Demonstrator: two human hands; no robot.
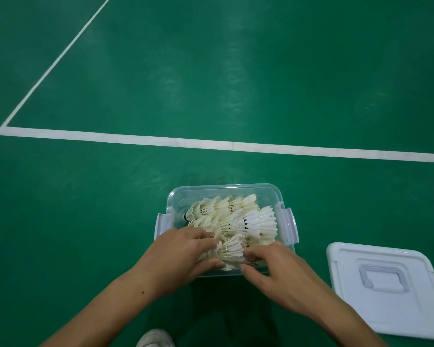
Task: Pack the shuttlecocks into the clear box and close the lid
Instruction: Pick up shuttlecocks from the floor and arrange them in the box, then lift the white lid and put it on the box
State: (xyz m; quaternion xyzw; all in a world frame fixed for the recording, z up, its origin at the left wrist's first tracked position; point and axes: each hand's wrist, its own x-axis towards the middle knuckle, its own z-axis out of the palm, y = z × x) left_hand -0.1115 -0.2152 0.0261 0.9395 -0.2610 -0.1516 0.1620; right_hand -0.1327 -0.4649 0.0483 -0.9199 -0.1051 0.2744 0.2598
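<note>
Both hands meet over the near end of the clear box (226,194) — left hand (183,254) and right hand (273,269) each curl fingers around one shuttlecock (232,249) between them, atop the heaped shuttlecocks (236,216) — the lid (386,309) lies on the floor right of the right hand.

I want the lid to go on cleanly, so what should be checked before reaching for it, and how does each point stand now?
1. Shuttlecocks all in the clear box: ok, none seen on the floor.
2. Pile below the rim: cannot tell; the feathers look heaped.
3. Hands free: not ok; left hand and right hand both grip a shuttlecock stack.
4. Side latches swung out: ok.
5. Lid within reach: ok, on the floor right of the box.
</note>
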